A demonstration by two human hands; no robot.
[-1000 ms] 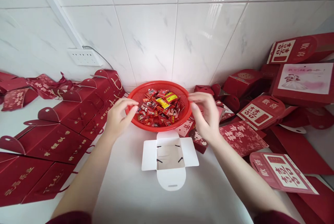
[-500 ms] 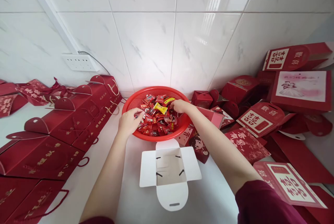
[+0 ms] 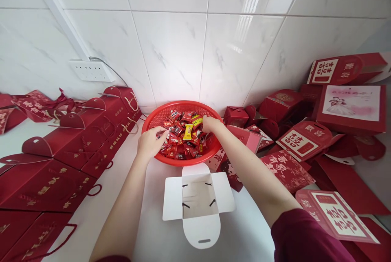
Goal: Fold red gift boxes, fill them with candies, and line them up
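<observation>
A red plastic basket (image 3: 159,114) of wrapped candies (image 3: 180,148) stands against the wall. My left hand (image 3: 150,143) is over its left rim, thumb and fingers drawn together above the candies; whatever they hold is too small to make out. At the right side of the basket, my right hand (image 3: 211,125) reaches down with fingers curled among the candies, its fingertips hidden. A yellow-wrapped candy (image 3: 188,132) lies on top between the hands. In front of the basket sits an open box (image 3: 199,197), white inside, its flaps folded outward and black cord ends showing within.
Red gift boxes (image 3: 45,180) with cord handles stand in rows on the left. On the right, more red boxes (image 3: 297,139) lie in a loose pile. A socket strip (image 3: 91,71) is on the tiled wall (image 3: 171,50).
The yellow candy on top has turned from slanted to nearly upright, and more of another yellow wrapper shows. My right hand has shifted slightly; my left hand stays almost in place.
</observation>
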